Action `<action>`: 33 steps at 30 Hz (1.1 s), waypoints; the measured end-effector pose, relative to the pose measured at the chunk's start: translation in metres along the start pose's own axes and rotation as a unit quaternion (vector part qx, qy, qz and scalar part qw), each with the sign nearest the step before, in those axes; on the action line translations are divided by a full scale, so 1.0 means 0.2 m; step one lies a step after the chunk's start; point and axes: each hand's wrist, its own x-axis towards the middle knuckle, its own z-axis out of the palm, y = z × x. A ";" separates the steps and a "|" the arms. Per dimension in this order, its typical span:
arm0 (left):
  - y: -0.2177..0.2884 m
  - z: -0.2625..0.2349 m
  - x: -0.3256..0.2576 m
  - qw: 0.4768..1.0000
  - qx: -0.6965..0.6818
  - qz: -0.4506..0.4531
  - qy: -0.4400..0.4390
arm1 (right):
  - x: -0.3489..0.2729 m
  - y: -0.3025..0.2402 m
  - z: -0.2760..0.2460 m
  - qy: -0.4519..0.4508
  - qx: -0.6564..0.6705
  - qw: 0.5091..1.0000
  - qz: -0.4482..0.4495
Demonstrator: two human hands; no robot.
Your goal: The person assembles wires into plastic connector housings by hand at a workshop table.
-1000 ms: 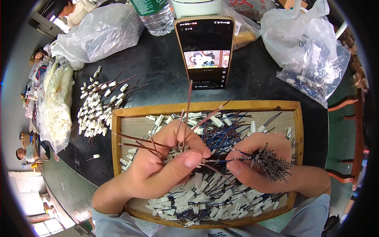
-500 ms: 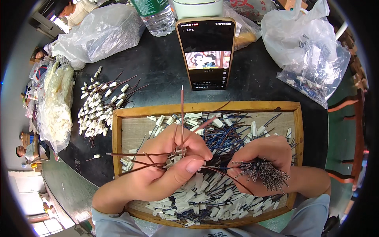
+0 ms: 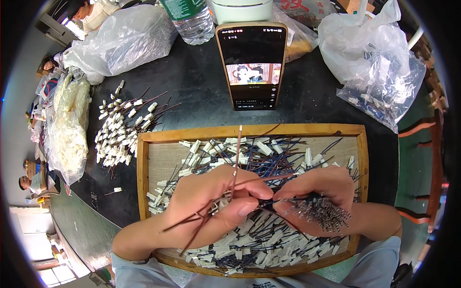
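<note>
Dark round table (image 3: 192,91) seen from above w/ fisheye bend; a shallow wooden tray (image 3: 142,177) sits at its near edge, full of blue-black wires w/ white connectors (image 3: 269,158). Behind the tray a phone (image 3: 251,65) stands propped, screen lit w/ video. Clear plastic bags at back left (image 3: 120,41) and back right (image 3: 379,67), a water bottle (image 3: 189,19) at back, a loose pile of finished white-tipped leads (image 3: 120,129) left of the tray, another bag of white parts (image 3: 67,125) at far left. Other people sit low at the left rim of the room. Vs. half a sec ago: both hands sit in much the same spot over the tray centre, the upright wire leans slightly right instead of straight up, and the thumbs have closed nearer each other. Left hand (image 3: 206,206) has fingers curled, thumb and forefinger pinching a few thin reddish-brown wires (image 3: 235,163); one sticks up past the tray's far rim, others splay out lower left. Right hand (image 3: 321,192) is curled around a bristly bundle of grey metal-tipped wires (image 3: 321,213), thumb pressing toward the left thumb, nearly touching.
</note>
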 end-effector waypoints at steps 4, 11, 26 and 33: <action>0.02 0.01 -0.01 1.000 0.009 -0.023 -0.003 | 0.01 -0.01 0.00 -0.011 -0.013 1.000 -0.005; 0.02 -0.01 -0.03 0.997 -0.007 -0.067 0.028 | 0.00 0.00 0.00 0.017 -0.021 1.000 -0.004; -0.03 0.04 -0.02 0.999 0.054 -0.001 0.006 | 0.02 0.01 0.02 0.006 -0.024 0.999 -0.043; -0.06 0.04 0.01 0.995 0.073 0.064 0.006 | 0.01 0.01 0.03 0.025 -0.001 0.999 -0.024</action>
